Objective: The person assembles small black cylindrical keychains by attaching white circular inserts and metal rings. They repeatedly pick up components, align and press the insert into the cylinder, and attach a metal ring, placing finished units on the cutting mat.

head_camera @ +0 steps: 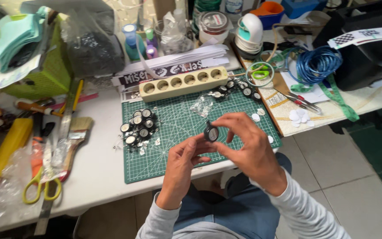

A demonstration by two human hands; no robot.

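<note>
A small round black-rimmed badge piece (pixel 211 133) with a pale face is held up over the green cutting mat (pixel 177 150). My right hand (pixel 244 148) pinches its rim from the right with curled fingers. From below left, my left hand (pixel 183 164) touches it with thumb and forefinger. A heap of several similar round pieces (pixel 139 127) lies on the mat's left part. More of them (pixel 239 87) are scattered along the mat's far right edge.
A cream power strip (pixel 183 82) lies across the mat's far edge. Left on the white table are a paintbrush (pixel 75 140), a steel ruler (pixel 55 159), yellow-handled scissors (pixel 40 188) and a green basket (pixel 49 73). To the right are pliers (pixel 301 101), blue wire coil (pixel 317 64), and white paper discs (pixel 299 116).
</note>
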